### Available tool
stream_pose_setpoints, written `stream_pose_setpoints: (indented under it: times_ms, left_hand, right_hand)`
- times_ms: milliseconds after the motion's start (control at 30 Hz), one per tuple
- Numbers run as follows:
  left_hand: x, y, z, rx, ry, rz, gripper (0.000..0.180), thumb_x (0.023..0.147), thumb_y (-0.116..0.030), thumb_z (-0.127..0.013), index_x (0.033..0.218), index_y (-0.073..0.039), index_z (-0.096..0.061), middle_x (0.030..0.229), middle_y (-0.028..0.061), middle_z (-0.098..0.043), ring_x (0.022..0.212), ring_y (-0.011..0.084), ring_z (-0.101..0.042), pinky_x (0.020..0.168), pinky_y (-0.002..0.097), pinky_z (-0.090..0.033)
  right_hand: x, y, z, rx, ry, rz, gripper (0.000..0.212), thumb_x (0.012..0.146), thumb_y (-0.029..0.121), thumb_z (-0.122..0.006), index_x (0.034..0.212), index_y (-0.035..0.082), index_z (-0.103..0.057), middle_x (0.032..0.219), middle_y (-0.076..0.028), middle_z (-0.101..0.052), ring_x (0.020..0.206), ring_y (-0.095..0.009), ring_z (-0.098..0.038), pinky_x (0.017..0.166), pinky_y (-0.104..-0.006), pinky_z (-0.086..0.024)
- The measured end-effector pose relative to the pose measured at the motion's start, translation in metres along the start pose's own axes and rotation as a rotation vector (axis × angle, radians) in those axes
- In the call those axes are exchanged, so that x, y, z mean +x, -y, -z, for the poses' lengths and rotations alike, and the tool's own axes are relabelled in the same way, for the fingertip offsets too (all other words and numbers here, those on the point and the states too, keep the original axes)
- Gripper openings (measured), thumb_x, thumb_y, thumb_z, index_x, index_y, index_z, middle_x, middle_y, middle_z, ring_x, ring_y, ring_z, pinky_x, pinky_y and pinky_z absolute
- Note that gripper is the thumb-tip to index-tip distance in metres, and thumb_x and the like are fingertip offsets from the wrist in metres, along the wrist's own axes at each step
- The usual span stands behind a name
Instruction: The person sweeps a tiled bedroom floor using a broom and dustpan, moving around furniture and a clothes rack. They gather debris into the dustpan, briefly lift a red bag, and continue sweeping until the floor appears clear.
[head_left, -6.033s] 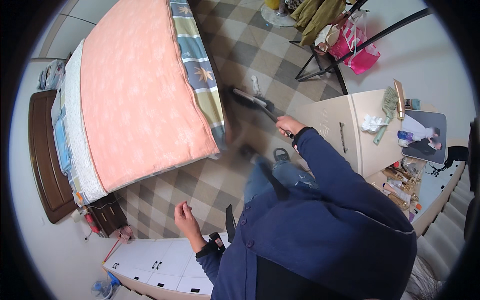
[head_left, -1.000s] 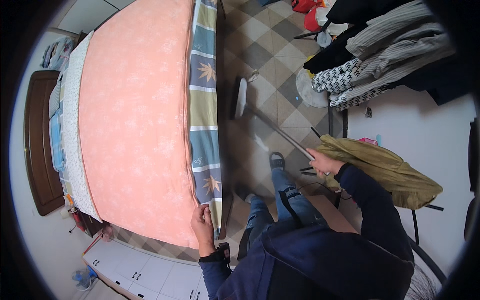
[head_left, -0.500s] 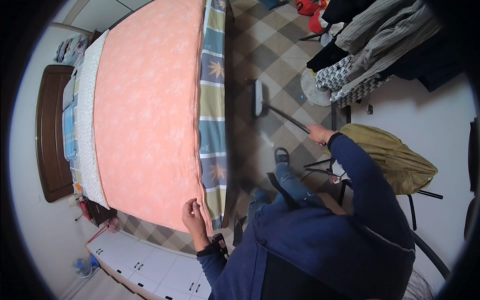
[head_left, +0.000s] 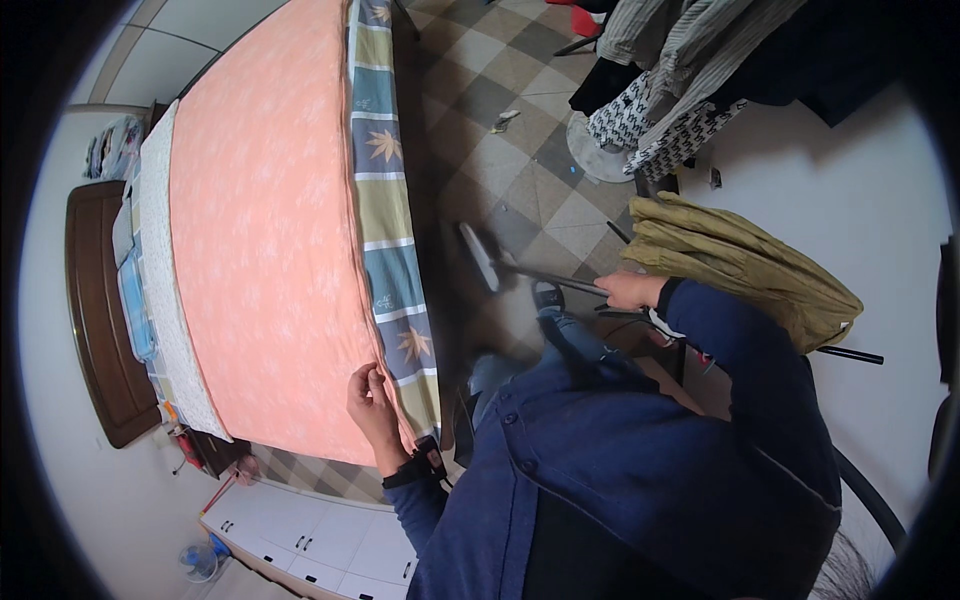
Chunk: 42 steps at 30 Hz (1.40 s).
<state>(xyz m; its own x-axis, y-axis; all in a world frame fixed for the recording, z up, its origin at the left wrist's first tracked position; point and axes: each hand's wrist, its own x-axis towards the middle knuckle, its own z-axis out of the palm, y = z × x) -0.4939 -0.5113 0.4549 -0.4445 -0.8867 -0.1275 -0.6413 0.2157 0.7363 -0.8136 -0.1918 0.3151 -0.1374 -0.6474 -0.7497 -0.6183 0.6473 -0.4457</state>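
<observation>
Pink bedspread (head_left: 265,230) pinched by left hand (head_left: 372,398); right hand (head_left: 628,290) grips mop handle (head_left: 555,280) (firmly).

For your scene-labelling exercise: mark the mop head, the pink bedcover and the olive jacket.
mop head (head_left: 478,256), head view, middle of the flat pad
pink bedcover (head_left: 265,250), head view, bare top surface
olive jacket (head_left: 740,262), head view, folded middle

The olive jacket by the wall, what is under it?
A dark rack pokes out beneath the olive jacket. The right hand grips a mop handle beside it. The rest of the rack is covered.
</observation>
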Motion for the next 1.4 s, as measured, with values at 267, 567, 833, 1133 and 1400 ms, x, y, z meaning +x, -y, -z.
stream_pose_setpoints:
  times_ms: [267, 567, 833, 1133, 1400]
  left_hand:
    - [0.027, -0.006, 0.006, 0.020, 0.063, -0.027, 0.016, 0.093, -0.010, -0.053, 0.098, 0.002, -0.062, 0.080, 0.0067, -0.060, 0.074, 0.0123, -0.056, 0.066, 0.0248, -0.046]
    - [0.107, 0.006, 0.002, -0.022, 0.237, -0.115, 0.016, 0.092, -0.010, -0.054, 0.097, 0.002, -0.063, 0.083, 0.0062, -0.062, 0.074, 0.0126, -0.057, 0.067, 0.0252, -0.047]
    - [0.199, 0.019, 0.004, -0.137, 0.435, -0.207, 0.018, 0.093, -0.013, -0.053, 0.099, 0.002, -0.061, 0.079, 0.0061, -0.061, 0.074, 0.0116, -0.057, 0.071, 0.0249, -0.045]
    - [0.243, -0.001, -0.038, -0.338, 0.665, -0.323, 0.017, 0.095, -0.013, -0.050, 0.098, 0.000, -0.061, 0.077, 0.0039, -0.060, 0.075, 0.0107, -0.055, 0.074, 0.0236, -0.044]
    - [0.247, 0.018, -0.013, -0.362, 0.570, -0.214, 0.017, 0.094, -0.013, -0.052, 0.099, 0.000, -0.061, 0.079, 0.0041, -0.060, 0.075, 0.0101, -0.056, 0.073, 0.0239, -0.044]
  right_hand:
    - [0.021, -0.048, 0.015, -0.075, -0.110, -0.179, 0.028, 0.079, 0.007, -0.053, 0.105, 0.002, -0.058, 0.103, -0.021, -0.062, 0.098, -0.038, -0.059, 0.081, -0.0446, -0.047]
    - [-0.002, 0.002, -0.013, 0.312, -0.562, -0.284, 0.046, 0.078, 0.007, -0.054, 0.125, 0.008, -0.050, 0.104, -0.022, -0.061, 0.098, -0.038, -0.058, 0.080, -0.0451, -0.048]
    - [-0.011, 0.128, -0.093, 1.419, -0.385, -0.457, 0.021, 0.084, 0.011, -0.053, 0.103, 0.007, -0.043, 0.065, -0.002, -0.049, 0.044, -0.008, -0.042, 0.037, -0.0234, -0.034]
    - [-0.072, 0.228, -0.129, 1.941, -0.561, -0.463, 0.012, 0.087, 0.017, -0.053, 0.087, 0.005, -0.052, 0.067, -0.003, -0.052, 0.052, -0.010, -0.049, 0.046, -0.0245, -0.041]
    - [-0.056, 0.225, -0.154, 1.104, -0.813, -0.011, 0.008, 0.079, 0.008, -0.060, 0.085, 0.006, -0.054, 0.071, -0.004, -0.054, 0.067, -0.016, -0.052, 0.060, -0.0288, -0.043]
